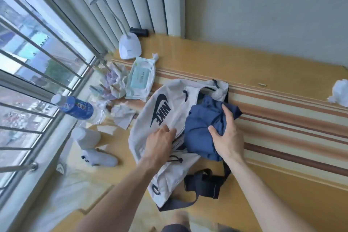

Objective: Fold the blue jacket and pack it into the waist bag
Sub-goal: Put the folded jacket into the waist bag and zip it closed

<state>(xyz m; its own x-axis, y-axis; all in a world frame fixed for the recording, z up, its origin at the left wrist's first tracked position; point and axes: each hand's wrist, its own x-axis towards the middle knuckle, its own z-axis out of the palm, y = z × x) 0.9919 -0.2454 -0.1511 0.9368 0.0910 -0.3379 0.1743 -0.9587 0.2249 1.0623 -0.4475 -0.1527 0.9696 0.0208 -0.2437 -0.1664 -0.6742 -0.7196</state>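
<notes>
The blue jacket (200, 130) is bunched into a compact bundle at the open zipper mouth of the white waist bag (165, 98), which lies on the striped yellow table and bears a dark logo. My right hand (227, 135) grips the bundle from the right, fingers pressed into the cloth. My left hand (160, 143) holds the bag's front panel beside the zipper, fingers tucked under the edge. The bag's dark strap (203, 184) trails toward me.
A white desk lamp (130, 46), a wet-wipe pack (140, 79), crumpled tissues (120, 113), a blue-labelled bottle (77, 107) and white bottles crowd the left by the barred window. Another crumpled tissue (339, 92) lies far right. A wall borders the table's far side.
</notes>
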